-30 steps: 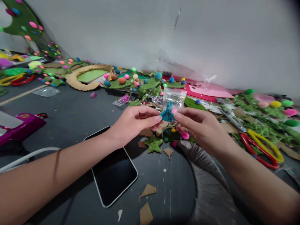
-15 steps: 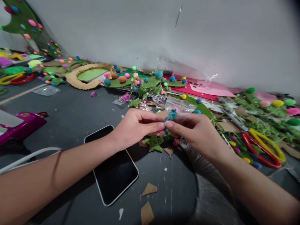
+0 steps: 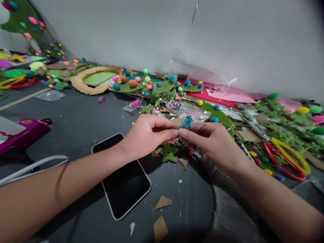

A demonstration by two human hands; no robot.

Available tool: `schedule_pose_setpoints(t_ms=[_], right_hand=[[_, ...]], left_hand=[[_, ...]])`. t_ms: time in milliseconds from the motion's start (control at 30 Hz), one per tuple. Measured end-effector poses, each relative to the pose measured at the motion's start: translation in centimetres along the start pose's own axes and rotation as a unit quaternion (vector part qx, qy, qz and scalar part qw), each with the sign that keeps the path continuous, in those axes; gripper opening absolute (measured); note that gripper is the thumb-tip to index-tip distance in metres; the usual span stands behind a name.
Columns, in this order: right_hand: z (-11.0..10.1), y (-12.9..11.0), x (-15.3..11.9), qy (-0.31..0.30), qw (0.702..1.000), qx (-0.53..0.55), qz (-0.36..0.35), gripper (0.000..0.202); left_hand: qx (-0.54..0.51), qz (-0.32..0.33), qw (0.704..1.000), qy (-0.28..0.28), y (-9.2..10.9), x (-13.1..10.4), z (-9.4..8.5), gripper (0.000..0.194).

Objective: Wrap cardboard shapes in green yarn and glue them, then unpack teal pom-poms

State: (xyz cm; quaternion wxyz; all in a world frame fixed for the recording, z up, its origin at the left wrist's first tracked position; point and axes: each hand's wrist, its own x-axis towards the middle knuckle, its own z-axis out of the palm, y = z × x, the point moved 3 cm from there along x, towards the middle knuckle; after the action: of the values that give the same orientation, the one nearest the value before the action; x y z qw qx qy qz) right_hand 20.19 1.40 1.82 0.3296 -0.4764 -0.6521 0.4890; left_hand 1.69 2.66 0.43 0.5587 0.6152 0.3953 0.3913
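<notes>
A small crumpled teal piece (image 3: 186,122) is pinched between my two hands near the middle of the view. My left hand (image 3: 152,135) grips it from the left with thumb and fingers together. From the right, my right hand (image 3: 206,136) holds it too, the two thumb tips almost touching. Its lower part is hidden behind the fingertips. Just below my hands a green yarn-wrapped star (image 3: 168,153) lies on the dark table (image 3: 83,114). A phone with a black screen (image 3: 126,185) lies partly under my left forearm.
Red and yellow scissors (image 3: 286,158) lie at the right among green yarn. A purple tool (image 3: 22,133) and white cable (image 3: 35,165) are at the left. Behind my hands are a tan ring (image 3: 86,88), plastic bags, pompoms and pink sheets. Cardboard scraps (image 3: 161,229) lie in front.
The teal piece has tilted slightly between my fingers and shows a little more above them. Both hands keep their pinch; the view has shifted slightly.
</notes>
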Motion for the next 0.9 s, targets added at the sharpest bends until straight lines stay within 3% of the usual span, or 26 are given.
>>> schedule_pose_setpoints(t_ms=[133,267,467,633,900], right_hand=[[-0.6,0.7,0.0,-0.014,0.999,0.031,0.018,0.021],[-0.4,1.1,0.0,-0.071,0.995,0.076,0.013,0.017],[-0.7,1.7,0.1,-0.048,0.993,0.105,0.003,0.019],[-1.1,2.0,0.2,-0.049,0.995,0.082,0.004,0.023],[-0.9,1.9,0.1,-0.056,0.994,0.092,0.008,0.022]], left_hand=[[0.013,0.037,0.999,0.017,0.3,0.3,-0.6,0.018],[0.029,0.078,0.996,0.016,0.8,0.4,-0.6,0.023],[0.041,0.052,0.997,0.036,0.7,0.1,-0.6,0.021],[0.041,0.039,0.998,-0.013,0.5,-0.2,0.1,0.009],[0.033,0.027,0.999,-0.010,0.3,0.0,0.0,0.009]])
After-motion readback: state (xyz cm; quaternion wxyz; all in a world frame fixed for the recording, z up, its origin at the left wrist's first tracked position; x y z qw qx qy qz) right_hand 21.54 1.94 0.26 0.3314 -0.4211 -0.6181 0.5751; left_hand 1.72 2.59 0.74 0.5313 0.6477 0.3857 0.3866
